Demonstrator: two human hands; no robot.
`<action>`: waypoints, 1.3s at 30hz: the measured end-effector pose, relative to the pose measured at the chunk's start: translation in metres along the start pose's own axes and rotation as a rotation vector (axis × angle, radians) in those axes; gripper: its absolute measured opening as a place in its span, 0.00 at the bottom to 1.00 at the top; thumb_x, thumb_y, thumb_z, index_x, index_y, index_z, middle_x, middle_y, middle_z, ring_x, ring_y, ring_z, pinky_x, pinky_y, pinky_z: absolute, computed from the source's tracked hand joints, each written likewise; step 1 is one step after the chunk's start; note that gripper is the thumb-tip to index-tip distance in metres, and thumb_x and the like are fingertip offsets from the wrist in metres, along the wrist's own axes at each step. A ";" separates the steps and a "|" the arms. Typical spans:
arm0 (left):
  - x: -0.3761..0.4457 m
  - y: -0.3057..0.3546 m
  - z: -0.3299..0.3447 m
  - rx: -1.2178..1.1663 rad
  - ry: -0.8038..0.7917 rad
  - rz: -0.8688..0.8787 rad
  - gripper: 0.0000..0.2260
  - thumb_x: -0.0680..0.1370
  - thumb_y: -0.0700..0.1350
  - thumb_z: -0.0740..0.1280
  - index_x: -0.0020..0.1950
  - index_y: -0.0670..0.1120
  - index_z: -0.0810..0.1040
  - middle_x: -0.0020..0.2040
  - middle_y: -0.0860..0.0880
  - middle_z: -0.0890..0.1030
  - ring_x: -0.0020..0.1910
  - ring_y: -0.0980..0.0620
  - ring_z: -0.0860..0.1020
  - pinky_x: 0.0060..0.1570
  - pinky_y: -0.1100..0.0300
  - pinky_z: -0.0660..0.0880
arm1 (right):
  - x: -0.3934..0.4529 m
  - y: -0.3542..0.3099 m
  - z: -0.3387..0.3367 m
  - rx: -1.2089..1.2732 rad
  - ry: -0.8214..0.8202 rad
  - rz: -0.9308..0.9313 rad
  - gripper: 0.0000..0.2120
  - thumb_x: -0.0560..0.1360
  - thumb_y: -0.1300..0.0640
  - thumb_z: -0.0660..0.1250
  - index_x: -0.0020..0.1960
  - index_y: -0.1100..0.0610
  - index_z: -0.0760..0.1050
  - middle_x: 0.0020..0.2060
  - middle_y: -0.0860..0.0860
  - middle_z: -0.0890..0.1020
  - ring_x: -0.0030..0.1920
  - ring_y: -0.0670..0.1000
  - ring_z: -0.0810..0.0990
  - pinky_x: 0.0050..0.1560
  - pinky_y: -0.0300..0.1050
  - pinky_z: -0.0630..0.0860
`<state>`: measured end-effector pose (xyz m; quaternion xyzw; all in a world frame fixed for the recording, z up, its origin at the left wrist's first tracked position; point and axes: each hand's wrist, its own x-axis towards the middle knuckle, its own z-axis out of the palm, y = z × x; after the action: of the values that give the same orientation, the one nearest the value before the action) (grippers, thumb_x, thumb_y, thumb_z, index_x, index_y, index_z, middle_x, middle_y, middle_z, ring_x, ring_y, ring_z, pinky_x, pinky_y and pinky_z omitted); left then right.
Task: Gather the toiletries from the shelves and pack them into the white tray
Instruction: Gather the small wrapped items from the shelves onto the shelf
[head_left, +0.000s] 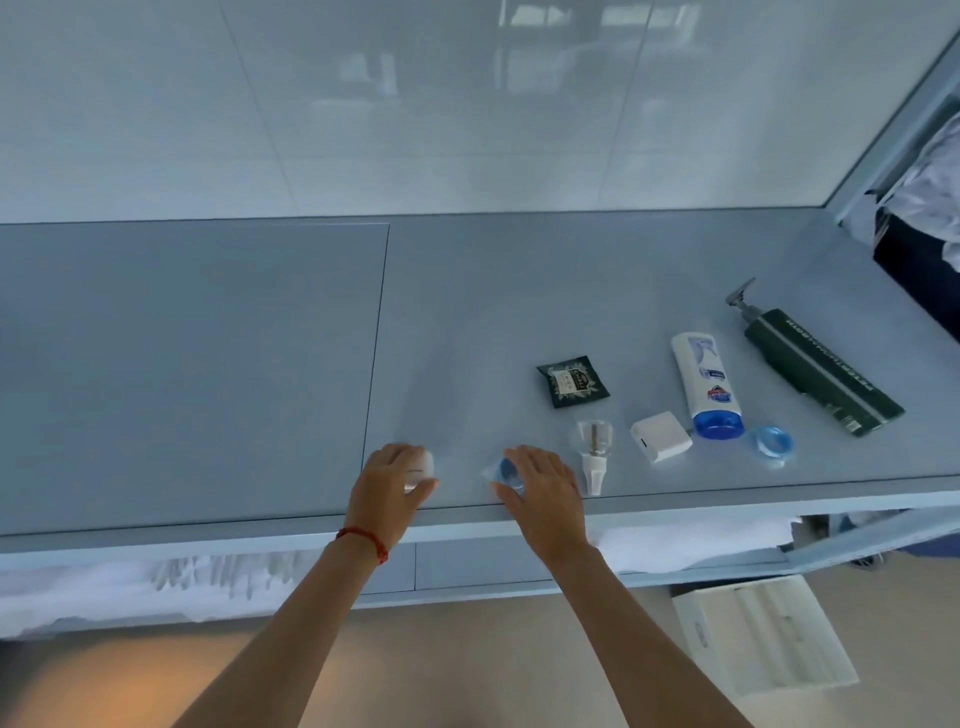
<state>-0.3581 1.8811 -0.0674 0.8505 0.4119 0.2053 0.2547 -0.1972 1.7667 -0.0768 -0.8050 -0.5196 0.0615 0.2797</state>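
Observation:
My left hand curls over a small white round item near the front edge of the grey shelf top. My right hand lies on a clear packet with a blue ring, fingers bent over it. To the right lie a clear stopper-like item, a small white box, a dark green sachet, a white bottle with a blue cap, another blue ring packet and a dark green pump bottle. The white tray sits on the floor at lower right.
A glossy white tiled wall rises behind the shelf. At the far right an open compartment holds white cloth and a dark object. Below the shelf edge are drawers and white fabric.

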 end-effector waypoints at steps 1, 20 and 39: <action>0.002 -0.003 0.003 0.011 -0.004 0.004 0.15 0.66 0.38 0.75 0.51 0.38 0.78 0.49 0.39 0.80 0.47 0.37 0.77 0.46 0.50 0.74 | 0.001 0.002 0.003 -0.021 0.005 0.001 0.16 0.69 0.55 0.72 0.54 0.59 0.76 0.49 0.56 0.81 0.51 0.58 0.79 0.51 0.53 0.75; -0.010 0.040 0.002 0.140 -0.107 0.126 0.26 0.71 0.57 0.57 0.60 0.40 0.74 0.58 0.38 0.77 0.58 0.38 0.75 0.55 0.42 0.71 | -0.026 0.013 -0.047 0.004 0.017 0.183 0.23 0.74 0.44 0.60 0.64 0.56 0.70 0.66 0.56 0.72 0.66 0.57 0.69 0.62 0.54 0.68; 0.010 0.225 0.126 0.176 -0.157 0.180 0.25 0.72 0.56 0.56 0.59 0.40 0.75 0.58 0.38 0.78 0.58 0.37 0.75 0.54 0.42 0.72 | -0.043 0.202 -0.178 -0.028 0.050 0.256 0.23 0.73 0.46 0.60 0.63 0.58 0.71 0.64 0.57 0.74 0.63 0.59 0.72 0.60 0.56 0.70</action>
<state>-0.1477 1.7364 -0.0299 0.9165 0.3290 0.1235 0.1911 0.0146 1.5995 -0.0397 -0.8698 -0.4064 0.0694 0.2711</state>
